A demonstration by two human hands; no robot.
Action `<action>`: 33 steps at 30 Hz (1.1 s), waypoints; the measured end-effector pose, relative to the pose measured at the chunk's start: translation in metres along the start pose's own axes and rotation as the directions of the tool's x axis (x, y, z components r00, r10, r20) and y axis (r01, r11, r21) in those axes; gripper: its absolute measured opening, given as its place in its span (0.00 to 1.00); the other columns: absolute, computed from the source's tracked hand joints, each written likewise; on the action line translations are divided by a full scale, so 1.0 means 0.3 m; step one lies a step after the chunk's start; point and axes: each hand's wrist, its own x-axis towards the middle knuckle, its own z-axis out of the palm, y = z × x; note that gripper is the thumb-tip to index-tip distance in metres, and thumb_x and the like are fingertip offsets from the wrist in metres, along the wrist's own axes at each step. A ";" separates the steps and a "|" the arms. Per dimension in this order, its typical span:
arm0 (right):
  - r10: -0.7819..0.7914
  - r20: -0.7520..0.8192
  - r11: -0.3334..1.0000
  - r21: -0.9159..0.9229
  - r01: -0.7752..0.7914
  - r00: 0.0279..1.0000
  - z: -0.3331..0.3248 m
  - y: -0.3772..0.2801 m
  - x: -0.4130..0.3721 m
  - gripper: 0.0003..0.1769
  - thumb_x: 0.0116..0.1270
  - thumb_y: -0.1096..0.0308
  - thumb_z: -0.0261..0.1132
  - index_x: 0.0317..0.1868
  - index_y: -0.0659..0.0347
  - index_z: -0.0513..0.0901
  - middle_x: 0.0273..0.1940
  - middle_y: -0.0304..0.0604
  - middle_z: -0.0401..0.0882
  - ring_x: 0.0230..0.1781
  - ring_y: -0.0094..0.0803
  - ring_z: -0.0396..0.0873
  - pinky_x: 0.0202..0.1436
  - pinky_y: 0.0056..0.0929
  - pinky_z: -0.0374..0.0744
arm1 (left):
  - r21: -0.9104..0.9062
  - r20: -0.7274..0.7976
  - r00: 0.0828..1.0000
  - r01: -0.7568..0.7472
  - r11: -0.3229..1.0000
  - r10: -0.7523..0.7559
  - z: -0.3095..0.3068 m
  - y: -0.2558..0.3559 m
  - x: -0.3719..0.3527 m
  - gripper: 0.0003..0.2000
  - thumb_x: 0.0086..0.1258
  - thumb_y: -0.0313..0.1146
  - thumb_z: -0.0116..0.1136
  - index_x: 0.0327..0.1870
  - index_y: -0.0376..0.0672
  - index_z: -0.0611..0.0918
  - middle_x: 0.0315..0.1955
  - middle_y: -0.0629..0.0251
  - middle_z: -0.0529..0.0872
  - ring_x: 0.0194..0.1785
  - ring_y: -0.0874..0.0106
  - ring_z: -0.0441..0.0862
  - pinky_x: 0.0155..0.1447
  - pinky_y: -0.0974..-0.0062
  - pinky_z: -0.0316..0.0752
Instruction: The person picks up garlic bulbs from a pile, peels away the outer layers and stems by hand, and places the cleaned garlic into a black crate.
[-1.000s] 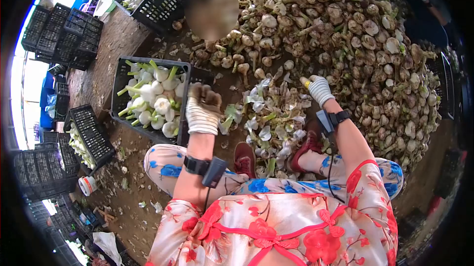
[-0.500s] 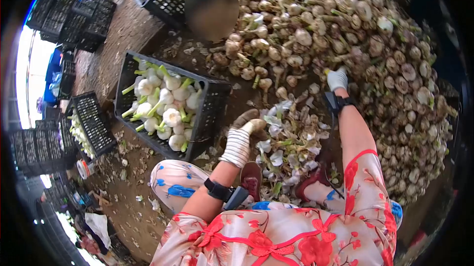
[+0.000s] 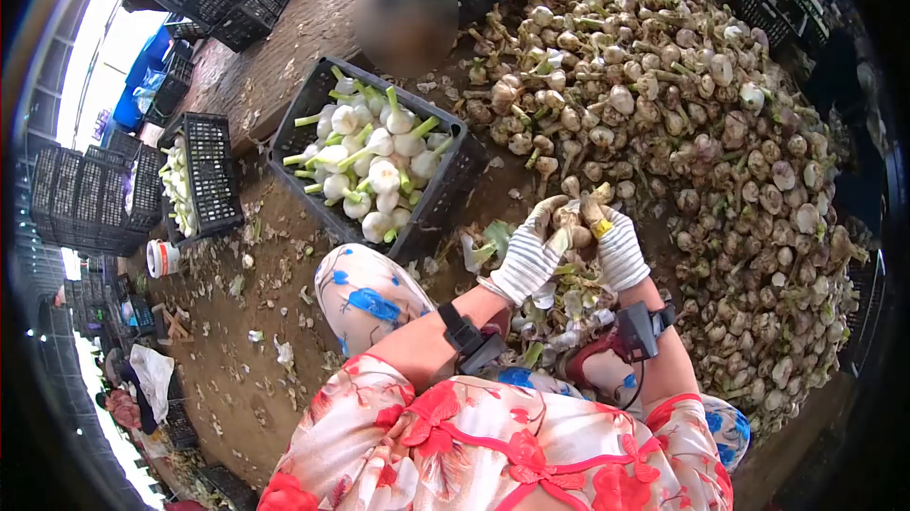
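A dirt-streaked garlic bulb (image 3: 571, 225) is held between my two gloved hands, above a heap of garlic peelings (image 3: 569, 307). My left hand (image 3: 529, 253), in a white striped glove with brown fingers, closes on it from the left. From the right, my right hand (image 3: 616, 244) has its fingers curled against it; a yellow band shows on that glove. The gloves partly hide the bulb. Just beyond, a large pile of unpeeled garlic (image 3: 701, 141) spreads to the right. A black crate (image 3: 438, 212) of clean white garlic bulbs (image 3: 379, 146) stands to the left.
Another crate (image 3: 213, 165) holding white garlic stands farther left, with a white bucket (image 3: 163, 258) near it. Stacked black crates (image 3: 81, 193) stand behind. A person with a blurred head (image 3: 406, 13) is across from me. Peel scraps litter the brown floor (image 3: 251, 397).
My right hand has come back from the pile toward my left hand. The two hands now meet on a garlic bulb. The view has shifted, so the crates appear farther right.
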 end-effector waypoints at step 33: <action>-0.147 -0.007 0.985 0.091 0.147 0.989 -0.011 -0.045 -0.281 0.13 0.62 0.65 0.61 0.45 0.61 0.77 0.36 0.37 0.79 0.36 0.23 0.75 0.41 0.24 0.75 | 0.114 0.317 0.926 0.180 0.977 -0.207 0.049 0.114 -0.121 0.20 0.67 0.39 0.50 0.58 0.42 0.70 0.49 0.63 0.76 0.53 0.73 0.71 0.60 0.72 0.64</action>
